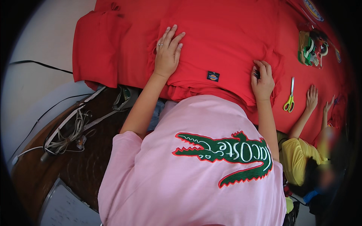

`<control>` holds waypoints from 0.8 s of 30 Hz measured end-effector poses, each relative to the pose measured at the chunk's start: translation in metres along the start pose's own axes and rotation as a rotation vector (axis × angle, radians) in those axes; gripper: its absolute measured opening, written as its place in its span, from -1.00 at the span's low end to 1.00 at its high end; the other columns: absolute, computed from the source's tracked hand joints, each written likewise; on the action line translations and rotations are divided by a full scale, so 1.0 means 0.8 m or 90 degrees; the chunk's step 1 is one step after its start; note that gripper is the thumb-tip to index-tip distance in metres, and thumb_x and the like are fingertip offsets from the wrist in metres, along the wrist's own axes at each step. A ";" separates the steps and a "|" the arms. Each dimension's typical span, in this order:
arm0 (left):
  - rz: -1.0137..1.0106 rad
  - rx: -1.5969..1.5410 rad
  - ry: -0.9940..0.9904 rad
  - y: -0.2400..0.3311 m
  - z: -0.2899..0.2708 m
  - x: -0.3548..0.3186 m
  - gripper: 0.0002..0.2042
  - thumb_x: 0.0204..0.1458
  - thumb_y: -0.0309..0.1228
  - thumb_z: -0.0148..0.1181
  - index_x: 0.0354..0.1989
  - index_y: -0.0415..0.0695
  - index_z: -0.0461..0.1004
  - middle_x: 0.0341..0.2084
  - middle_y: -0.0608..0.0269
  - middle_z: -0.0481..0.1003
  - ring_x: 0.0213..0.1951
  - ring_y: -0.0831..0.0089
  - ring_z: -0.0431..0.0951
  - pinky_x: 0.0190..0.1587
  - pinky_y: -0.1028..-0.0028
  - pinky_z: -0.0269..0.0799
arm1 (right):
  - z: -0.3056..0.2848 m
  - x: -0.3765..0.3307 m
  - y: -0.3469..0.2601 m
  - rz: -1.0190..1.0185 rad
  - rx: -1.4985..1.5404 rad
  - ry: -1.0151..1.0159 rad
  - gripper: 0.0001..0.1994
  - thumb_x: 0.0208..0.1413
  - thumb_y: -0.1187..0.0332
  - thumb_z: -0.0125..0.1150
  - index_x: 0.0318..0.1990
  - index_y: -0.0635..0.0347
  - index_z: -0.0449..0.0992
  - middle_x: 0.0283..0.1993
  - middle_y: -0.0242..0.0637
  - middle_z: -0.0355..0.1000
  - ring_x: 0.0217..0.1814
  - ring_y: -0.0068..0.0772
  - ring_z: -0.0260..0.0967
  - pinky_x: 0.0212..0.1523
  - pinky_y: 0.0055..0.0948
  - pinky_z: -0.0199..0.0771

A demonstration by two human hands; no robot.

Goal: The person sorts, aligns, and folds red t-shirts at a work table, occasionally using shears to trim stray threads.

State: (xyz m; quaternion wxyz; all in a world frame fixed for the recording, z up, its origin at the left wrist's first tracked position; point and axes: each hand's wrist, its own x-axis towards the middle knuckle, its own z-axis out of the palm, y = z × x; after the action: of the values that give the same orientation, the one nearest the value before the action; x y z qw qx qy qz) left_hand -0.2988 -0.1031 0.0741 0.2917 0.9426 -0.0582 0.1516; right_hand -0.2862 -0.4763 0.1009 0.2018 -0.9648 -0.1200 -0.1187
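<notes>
— What's at the left end of the desk (339,81)?

— A loose flap of the red garment (222,41) hangs over the left edge; below it a bundle of pale cables (69,135) lies on a dark wooden surface.

— And the hands?

— The left hand (167,51) lies flat on the garment, fingers (171,33) spread wide, pressing and holding nothing. The garment covers most of the desk, its small dark label (213,76) near the front edge. The right hand (263,80) sits at the cloth's right side, fingers curled narrow around something small and dark; I cannot tell what.

— Which step would you say?

— Smoothing and pinning the cloth flat, I judge. The next move calls for the left palm to keep the fabric taut while the right works along the fold.

— Further right?

— Yellow-handled scissors (289,98) near the front edge, tape rolls (312,51) toward the far right corner, and another person's hand (311,97) resting on the red.
</notes>
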 end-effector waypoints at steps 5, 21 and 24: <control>0.005 0.006 -0.005 -0.006 -0.005 -0.001 -0.63 0.34 -0.33 0.12 0.31 0.03 0.49 0.46 0.15 0.28 0.47 0.08 0.24 0.45 0.10 0.13 | 0.001 0.003 -0.003 -0.007 0.012 0.000 -0.78 0.22 0.35 0.28 0.01 -0.04 0.62 0.05 -0.33 0.52 -0.11 -0.12 0.61 -0.23 -0.22 0.64; -0.271 -0.182 -0.020 -0.067 0.018 0.224 -0.69 0.19 -0.29 0.30 0.00 -0.22 0.63 -0.08 -0.01 0.66 -0.05 0.17 0.68 0.05 0.27 0.56 | 0.001 0.247 0.097 0.300 0.499 0.038 -0.81 0.28 0.39 0.29 -0.07 0.34 0.64 -0.36 -0.37 0.55 -0.38 -0.60 0.34 -0.28 -0.56 0.37; -0.391 -0.142 -0.087 -0.051 0.046 0.274 -0.49 0.12 -0.17 0.43 0.12 -0.30 0.58 -0.03 0.01 0.66 -0.01 0.33 0.67 0.08 0.37 0.53 | 0.013 0.316 0.136 0.500 0.594 -0.025 -0.71 0.21 0.29 0.37 -0.06 0.34 0.64 -0.32 -0.33 0.60 -0.34 -0.52 0.44 -0.23 -0.49 0.46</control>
State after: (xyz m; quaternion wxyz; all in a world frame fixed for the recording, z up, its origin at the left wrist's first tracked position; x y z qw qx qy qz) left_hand -0.0734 -0.0955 0.0936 0.4206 0.8864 0.1930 -0.0145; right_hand -0.0153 -0.5223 0.1226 0.6294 -0.7489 0.2019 0.0472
